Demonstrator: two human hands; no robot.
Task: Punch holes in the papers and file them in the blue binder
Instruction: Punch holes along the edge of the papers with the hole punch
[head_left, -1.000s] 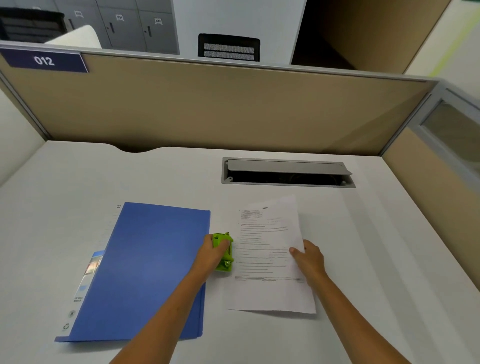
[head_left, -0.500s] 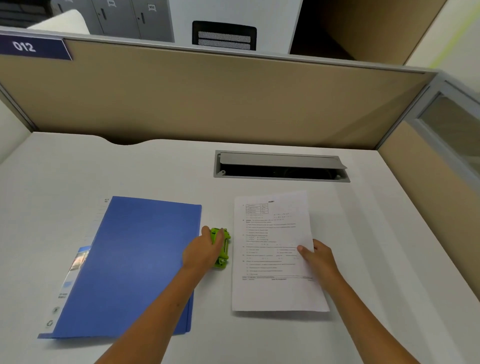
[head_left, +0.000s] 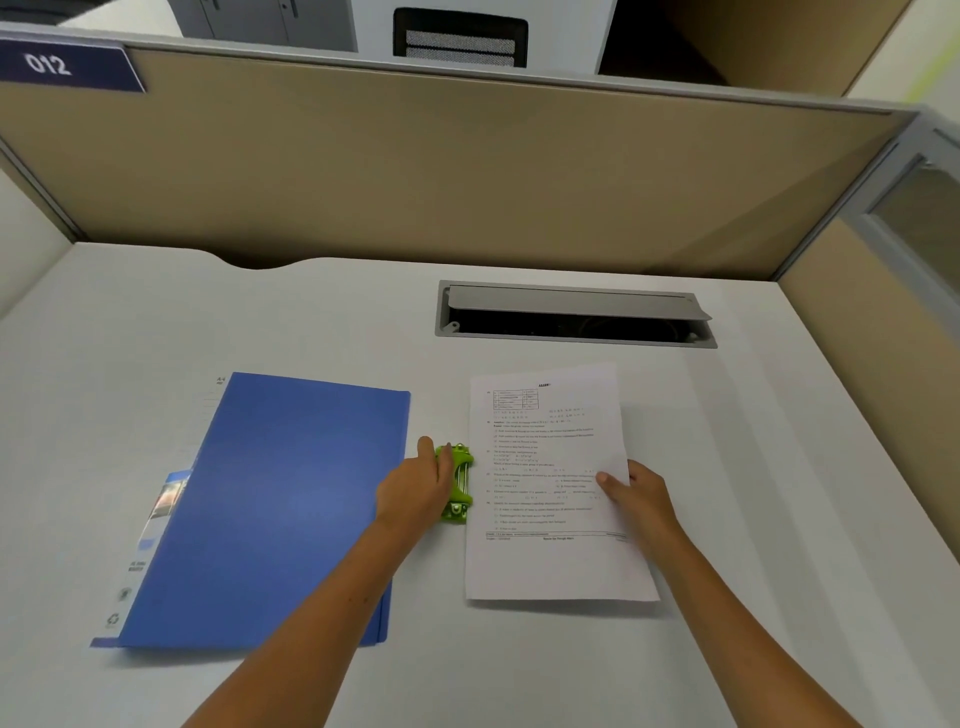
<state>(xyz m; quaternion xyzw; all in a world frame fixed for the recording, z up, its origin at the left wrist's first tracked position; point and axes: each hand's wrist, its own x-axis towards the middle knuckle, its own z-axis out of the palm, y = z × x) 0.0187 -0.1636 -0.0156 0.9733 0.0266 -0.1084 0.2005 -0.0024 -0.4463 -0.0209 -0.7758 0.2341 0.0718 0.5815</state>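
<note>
A closed blue binder (head_left: 270, 509) lies flat on the white desk at the left. To its right a printed sheet of paper (head_left: 550, 467) lies on the desk. Between them sits a small green hole punch (head_left: 458, 483), at the paper's left edge. My left hand (head_left: 415, 488) rests on the punch from the left, fingers over its top. My right hand (head_left: 634, 493) presses flat on the paper's right edge, fingertips on the sheet.
A grey cable hatch (head_left: 571, 317) with its lid raised is set into the desk behind the paper. A tan partition (head_left: 467, 171) closes off the back and the right side. The desk's front edge is out of view.
The paper has been turned from tilted to nearly straight and its left edge now meets the punch. My left hand stays on the punch; my right hand shifted right along the sheet.
</note>
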